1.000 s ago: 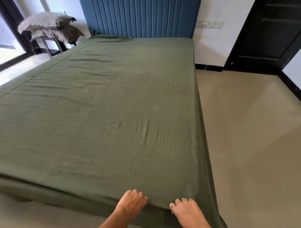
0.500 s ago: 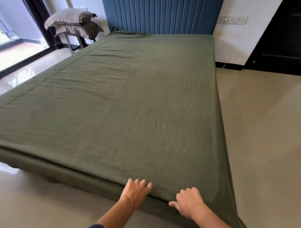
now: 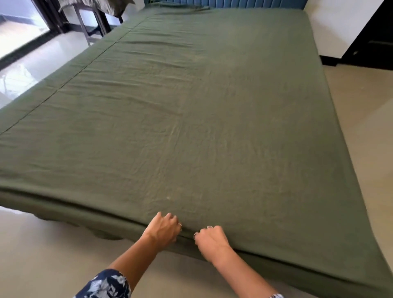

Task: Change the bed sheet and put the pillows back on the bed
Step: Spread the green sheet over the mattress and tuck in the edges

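Gripping the near edge of the green bed sheet (image 3: 191,119) with both hands, side by side at the foot of the bed (image 3: 319,274). Left hand (image 3: 162,230) curling its fingers down into the fabric right at the mattress edge, ring showing on one finger. Right hand (image 3: 210,239) just beside it, knuckles up, fingers bunched tight and pinching the same hem, rings there too. Not quite touching each other, with only a small gap of sheet between them. Wearing a dark blue floral sleeve (image 3: 106,285) on the left arm, peeking in at the bottom.

Looking out from there: sheet lying spread over the whole mattress, mostly flat with light wrinkles running across the middle and a long seam line going up the left side. Hanging over the foot and the right side, draping down toward the beige floor (image 3: 365,149). Bunching up a bit at the far end by the blue headboard (image 3: 234,2), barely in view along the top.

Sitting up in the far left corner, well apart from the bed: a dark-framed stool (image 3: 93,23) with the pillows (image 3: 95,4) piled on it, mostly cut off by the top edge and blurry. Glass door with a dark frame off to the left, dark door (image 3: 372,42) on the right.
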